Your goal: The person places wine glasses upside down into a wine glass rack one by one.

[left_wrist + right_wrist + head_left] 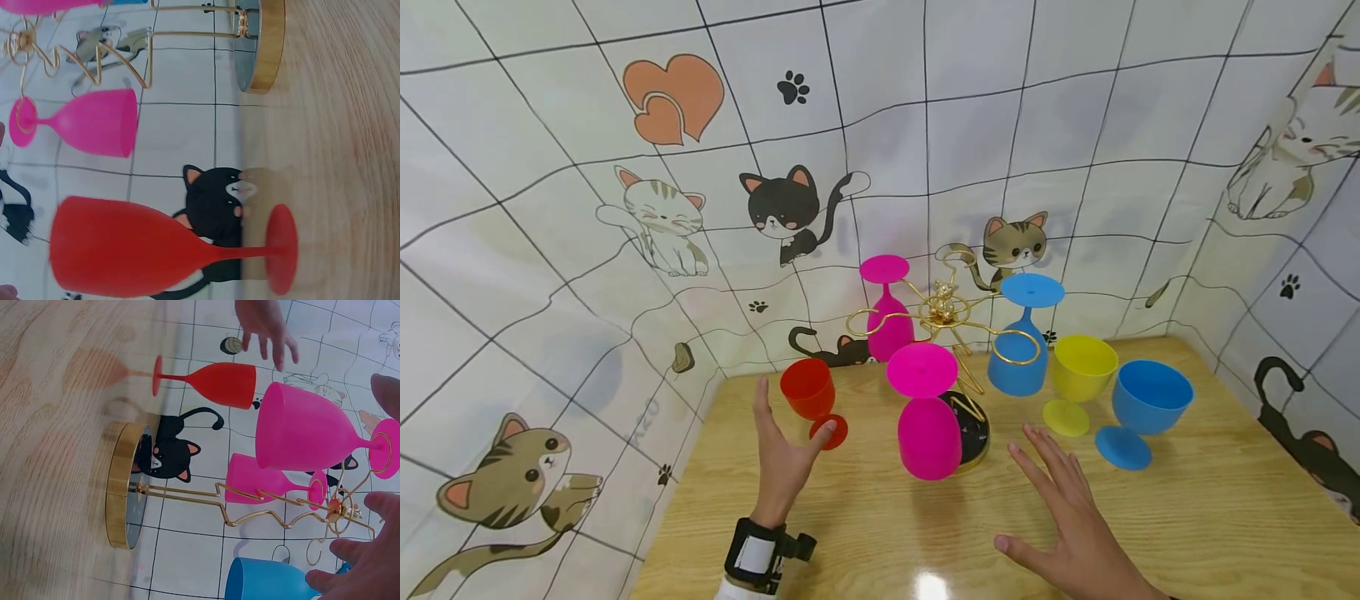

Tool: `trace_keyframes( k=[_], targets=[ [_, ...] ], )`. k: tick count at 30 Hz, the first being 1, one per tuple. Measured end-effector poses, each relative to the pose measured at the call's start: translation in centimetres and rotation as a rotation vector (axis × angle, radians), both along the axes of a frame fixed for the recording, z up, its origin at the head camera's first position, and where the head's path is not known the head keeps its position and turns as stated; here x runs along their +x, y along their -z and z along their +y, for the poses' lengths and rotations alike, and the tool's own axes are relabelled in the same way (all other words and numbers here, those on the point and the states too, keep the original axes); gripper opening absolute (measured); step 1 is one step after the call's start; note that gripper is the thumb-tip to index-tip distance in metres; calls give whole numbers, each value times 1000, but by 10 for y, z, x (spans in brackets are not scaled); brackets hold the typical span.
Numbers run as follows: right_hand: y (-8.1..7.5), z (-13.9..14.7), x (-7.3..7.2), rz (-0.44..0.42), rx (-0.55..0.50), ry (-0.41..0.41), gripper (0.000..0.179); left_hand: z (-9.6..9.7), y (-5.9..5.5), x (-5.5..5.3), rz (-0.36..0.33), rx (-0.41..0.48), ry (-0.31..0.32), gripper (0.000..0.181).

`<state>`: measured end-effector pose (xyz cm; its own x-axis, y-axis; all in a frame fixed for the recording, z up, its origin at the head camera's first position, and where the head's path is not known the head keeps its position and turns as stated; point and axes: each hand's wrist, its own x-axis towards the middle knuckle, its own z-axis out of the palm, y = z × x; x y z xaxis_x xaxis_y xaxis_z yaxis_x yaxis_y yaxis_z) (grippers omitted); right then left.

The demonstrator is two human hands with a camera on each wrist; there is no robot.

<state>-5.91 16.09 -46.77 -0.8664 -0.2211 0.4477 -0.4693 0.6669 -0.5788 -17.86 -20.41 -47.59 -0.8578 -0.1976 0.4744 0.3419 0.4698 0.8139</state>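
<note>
My left hand [784, 467] is held with thumb and fingers spread beside an upright red goblet [808, 387]; in the left wrist view a gap shows between the fingertips and its bowl. A gold wire stand [943, 310] rises from a round black base with a gold rim [117, 487]. From its loops hang upside down a near pink goblet [928, 437], a far pink goblet [889, 329] and a blue goblet [1018, 358]. My right hand [1071, 533] hovers with fingers spread at the stand's front right, holding nothing.
To the right of the stand, a yellow goblet [1081, 367] and another blue goblet [1150, 400] stand upright on the wooden table [865, 533]. A white cloth [895, 183] printed with cats and grid lines hangs behind and at both sides.
</note>
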Motion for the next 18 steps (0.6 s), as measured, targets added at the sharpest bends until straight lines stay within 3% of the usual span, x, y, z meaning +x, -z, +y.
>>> trace_keyframes(
  k=[6,11,15,18],
  targets=[
    [3,1,-1,-9,-7,4,98,-11,16,-22,-88,153,4,113],
    [5,1,-2,-19,-21,-2,99,-9,19,-32,-124,248,57,114],
    [7,1,-3,-19,-30,-8,98,-6,25,-42,-138,305,52,114],
    [9,0,-3,-27,-35,-5,97,-6,36,-53,-126,338,39,116]
  ],
)
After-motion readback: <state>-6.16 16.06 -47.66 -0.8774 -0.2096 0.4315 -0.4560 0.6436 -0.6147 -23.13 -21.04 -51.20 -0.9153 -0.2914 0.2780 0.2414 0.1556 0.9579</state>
